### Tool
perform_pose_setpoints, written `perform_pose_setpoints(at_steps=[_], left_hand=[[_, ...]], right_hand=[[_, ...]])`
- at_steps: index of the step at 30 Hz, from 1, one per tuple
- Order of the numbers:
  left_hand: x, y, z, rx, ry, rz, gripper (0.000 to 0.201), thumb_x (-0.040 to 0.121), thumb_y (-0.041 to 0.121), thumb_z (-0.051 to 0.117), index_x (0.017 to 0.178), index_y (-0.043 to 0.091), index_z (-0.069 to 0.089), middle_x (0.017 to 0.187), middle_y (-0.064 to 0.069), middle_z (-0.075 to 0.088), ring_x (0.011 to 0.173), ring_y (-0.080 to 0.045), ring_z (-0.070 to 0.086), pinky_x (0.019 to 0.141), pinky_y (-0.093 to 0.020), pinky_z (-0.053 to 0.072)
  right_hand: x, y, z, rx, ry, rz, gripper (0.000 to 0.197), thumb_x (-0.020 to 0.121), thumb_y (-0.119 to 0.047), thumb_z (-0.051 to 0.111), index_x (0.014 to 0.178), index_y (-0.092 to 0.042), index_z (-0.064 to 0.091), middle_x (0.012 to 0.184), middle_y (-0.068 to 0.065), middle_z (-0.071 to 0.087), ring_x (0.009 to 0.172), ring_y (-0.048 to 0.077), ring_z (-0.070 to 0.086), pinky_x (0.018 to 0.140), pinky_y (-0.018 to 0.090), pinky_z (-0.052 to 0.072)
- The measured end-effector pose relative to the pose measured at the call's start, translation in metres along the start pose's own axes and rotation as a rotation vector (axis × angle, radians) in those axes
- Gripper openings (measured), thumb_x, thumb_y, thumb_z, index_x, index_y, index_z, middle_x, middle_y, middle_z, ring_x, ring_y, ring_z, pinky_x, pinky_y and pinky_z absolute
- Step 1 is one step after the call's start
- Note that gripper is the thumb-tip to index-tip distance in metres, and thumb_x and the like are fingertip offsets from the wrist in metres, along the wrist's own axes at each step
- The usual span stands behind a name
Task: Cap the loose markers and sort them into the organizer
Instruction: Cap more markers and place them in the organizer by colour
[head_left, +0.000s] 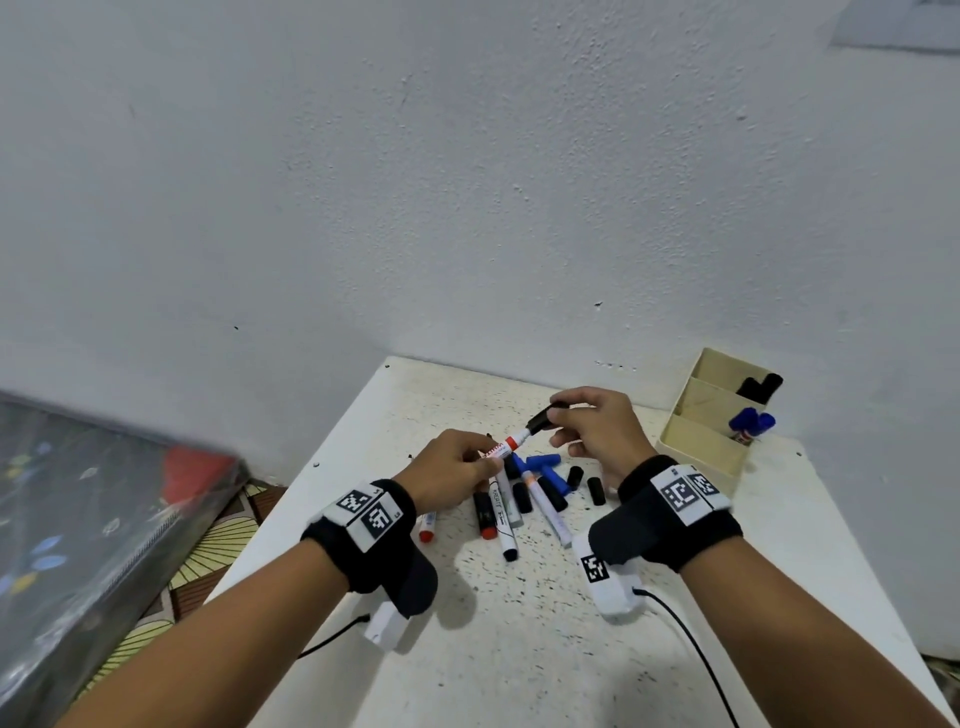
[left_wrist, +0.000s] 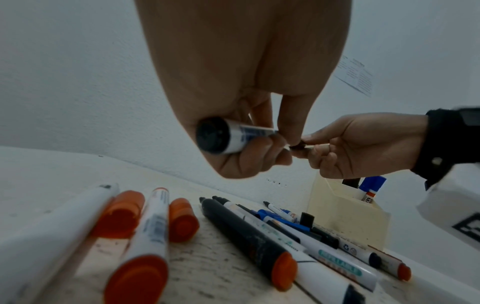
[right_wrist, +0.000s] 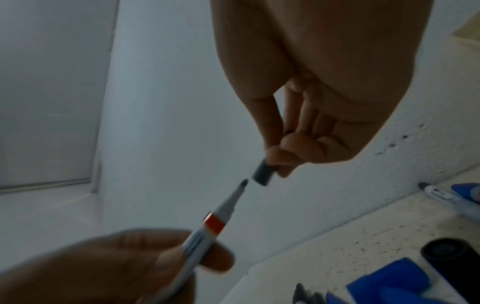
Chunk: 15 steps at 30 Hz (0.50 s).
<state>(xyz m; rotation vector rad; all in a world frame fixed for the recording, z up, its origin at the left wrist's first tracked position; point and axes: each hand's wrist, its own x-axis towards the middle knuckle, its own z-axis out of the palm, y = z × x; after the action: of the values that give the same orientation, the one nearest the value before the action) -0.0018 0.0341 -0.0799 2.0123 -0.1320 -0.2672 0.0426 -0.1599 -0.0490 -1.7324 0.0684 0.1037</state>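
We seem to be capping: our left hand (head_left: 452, 470) grips the marker (head_left: 506, 447) above the worktop (head_left: 519, 649) toward its far edge, our right hand (head_left: 597, 426) pinches the black cap (head_left: 540, 418) just off its tip (not touching), so next we align and press.

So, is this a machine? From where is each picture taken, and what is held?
No machine here: these are a person's two bare hands, with black cloth bands carrying small cameras on the wrists. The wide picture comes from a camera on the head; the other two look along each hand. On the white speckled table lie loose felt markers and caps, beside a cream compartment box with more markers. The left hand grips a white marker with a red band; the fingers of the right hand pinch a small black cap just off its tip.
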Motion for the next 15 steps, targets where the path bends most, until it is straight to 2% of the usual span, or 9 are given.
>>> perform_pose_setpoints(at_steps=[2, 4, 6, 8, 10, 12, 13, 15], left_hand=[[-0.002, 0.0, 0.0, 0.001, 0.001, 0.003, 0.019, 0.096, 0.019, 0.055, 0.08, 0.025, 0.064, 0.068, -0.007, 0.056, 0.051, -0.016, 0.041, 0.048, -0.024, 0.034], [-0.004, 0.0, 0.0, 0.012, 0.002, 0.001, 0.018, 0.096, 0.019, 0.055, 0.082, 0.025, 0.065, 0.065, -0.004, 0.057, 0.054, -0.019, 0.043, 0.05, -0.025, 0.035], [-0.005, 0.0, -0.002, 0.026, 0.001, -0.004, 0.016, 0.095, 0.019, 0.055, 0.083, 0.022, 0.065, 0.064, -0.001, 0.058, 0.053, -0.017, 0.044, 0.052, -0.027, 0.037], [-0.006, 0.001, -0.004, 0.021, -0.004, -0.002, 0.016, 0.095, 0.018, 0.055, 0.082, 0.018, 0.065, 0.063, 0.0, 0.058, 0.05, -0.015, 0.043, 0.053, -0.028, 0.037], [-0.007, 0.002, -0.007, 0.01, -0.006, 0.001, 0.015, 0.095, 0.017, 0.055, 0.085, 0.012, 0.065, 0.062, 0.0, 0.057, 0.048, -0.015, 0.042, 0.052, -0.028, 0.036], [-0.007, 0.002, -0.01, 0.0, 0.002, 0.0, 0.015, 0.096, 0.016, 0.055, 0.085, 0.013, 0.064, 0.06, 0.001, 0.056, 0.049, -0.014, 0.042, 0.052, -0.027, 0.036], [-0.007, 0.002, -0.011, -0.005, 0.004, -0.004, 0.015, 0.096, 0.016, 0.055, 0.085, 0.014, 0.064, 0.06, 0.002, 0.055, 0.049, -0.014, 0.043, 0.052, -0.027, 0.037], [-0.007, 0.001, -0.011, -0.012, 0.008, -0.009, 0.013, 0.096, 0.016, 0.055, 0.087, 0.016, 0.065, 0.059, 0.002, 0.055, 0.049, -0.014, 0.043, 0.051, -0.026, 0.038]], right_hand=[[0.014, 0.006, -0.009, -0.045, 0.13, -0.013, 0.016, 0.086, 0.002, 0.061, 0.096, -0.009, 0.066, 0.08, 0.012, 0.067, 0.052, 0.016, 0.056, 0.043, 0.023, 0.041], [0.031, 0.017, -0.018, -0.188, 0.184, 0.005, 0.019, 0.086, 0.002, 0.06, 0.101, -0.009, 0.066, 0.085, 0.014, 0.064, 0.053, 0.018, 0.055, 0.045, 0.026, 0.044], [0.042, 0.029, -0.026, -0.388, 0.109, 0.062, 0.025, 0.085, 0.001, 0.061, 0.108, -0.007, 0.066, 0.091, 0.017, 0.064, 0.061, 0.024, 0.058, 0.055, 0.031, 0.051], [0.048, 0.038, -0.03, -0.572, 0.02, 0.097, 0.033, 0.084, 0.0, 0.062, 0.117, -0.008, 0.063, 0.1, 0.018, 0.064, 0.074, 0.027, 0.061, 0.07, 0.033, 0.052], [0.048, 0.04, -0.033, -0.719, 0.065, 0.03, 0.035, 0.084, -0.001, 0.059, 0.118, -0.012, 0.064, 0.114, 0.015, 0.064, 0.092, 0.028, 0.062, 0.079, 0.029, 0.048], [0.043, 0.035, -0.033, -0.784, 0.109, -0.073, 0.03, 0.083, -0.002, 0.055, 0.107, -0.016, 0.068, 0.111, 0.01, 0.065, 0.095, 0.025, 0.062, 0.078, 0.027, 0.047], [0.039, 0.032, -0.033, -0.792, 0.066, -0.094, 0.026, 0.082, -0.004, 0.056, 0.101, -0.017, 0.069, 0.105, 0.007, 0.066, 0.09, 0.022, 0.062, 0.075, 0.026, 0.048], [0.029, 0.029, -0.029, -0.835, -0.129, -0.068, 0.019, 0.081, -0.008, 0.064, 0.097, -0.017, 0.069, 0.096, 0.001, 0.063, 0.082, 0.016, 0.06, 0.066, 0.021, 0.048]])
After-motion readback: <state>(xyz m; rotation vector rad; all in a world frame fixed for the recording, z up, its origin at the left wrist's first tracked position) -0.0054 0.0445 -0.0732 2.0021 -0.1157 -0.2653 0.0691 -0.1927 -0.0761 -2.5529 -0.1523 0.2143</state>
